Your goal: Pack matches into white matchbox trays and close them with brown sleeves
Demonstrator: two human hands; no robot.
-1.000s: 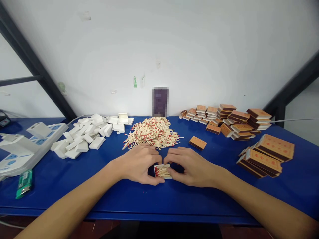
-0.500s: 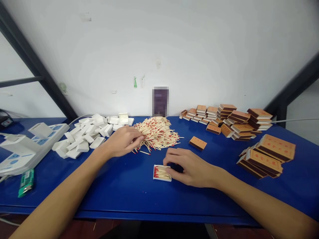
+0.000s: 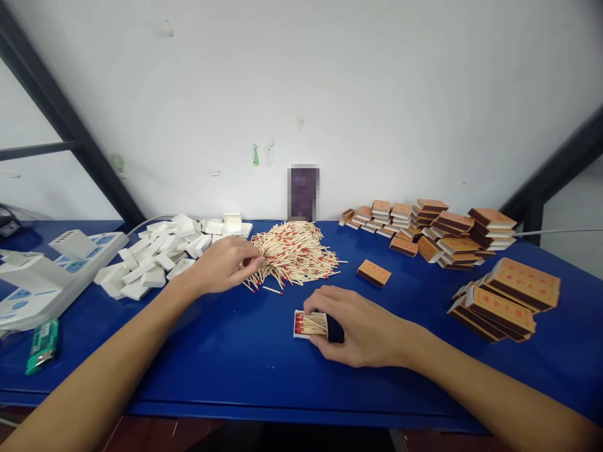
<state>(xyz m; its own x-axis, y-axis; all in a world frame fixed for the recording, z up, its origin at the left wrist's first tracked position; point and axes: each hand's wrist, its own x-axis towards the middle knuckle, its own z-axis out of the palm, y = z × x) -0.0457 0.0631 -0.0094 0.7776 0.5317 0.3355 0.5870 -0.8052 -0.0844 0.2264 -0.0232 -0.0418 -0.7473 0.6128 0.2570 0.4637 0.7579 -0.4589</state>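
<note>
While left hand [image 3: 230, 263] curls at match pile [image 3: 301, 251], grip unclear, right hand [image 3: 353, 326] arches, grip pinching white tray [image 3: 301, 336] across sides.

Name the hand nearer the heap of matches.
Left. The left hand is at the left edge of the heap; the right hand is apart from it, holding the white tray.

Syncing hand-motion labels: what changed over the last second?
Left hand let go of the match-filled tray and moved forward and left to the left edge of the match pile; can't tell if it holds any matches. Right hand stayed at the tray, now straddling its long sides; the tray shifted slightly right. White trays and matchboxes look unchanged.
</note>
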